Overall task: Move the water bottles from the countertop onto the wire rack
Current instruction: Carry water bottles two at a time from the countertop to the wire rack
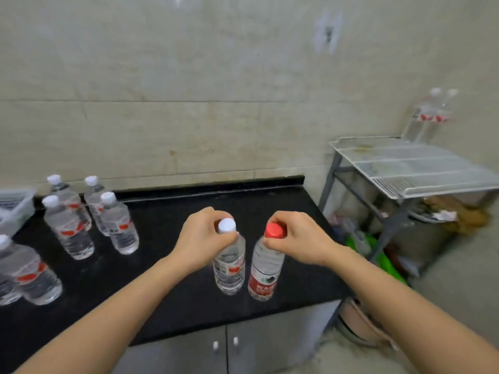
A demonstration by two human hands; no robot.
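Observation:
My left hand (201, 236) grips the neck of a clear white-capped bottle (229, 268). My right hand (295, 237) grips the neck of a red-capped bottle (264, 276) with a red label. Both bottles are upright, side by side over the right part of the black countertop (167, 265); whether they touch it I cannot tell. Several more white-capped bottles (118, 228) stand at the left of the counter. The white wire rack (410, 168) stands to the right, with two bottles (432, 114) at its far corner.
A clear plastic box (16, 209) sits at the counter's far left against the tiled wall. Grey cabinet doors (243, 349) lie below the counter. Bags and clutter (364, 244) fill the floor between the counter and the rack, and more items sit under the rack.

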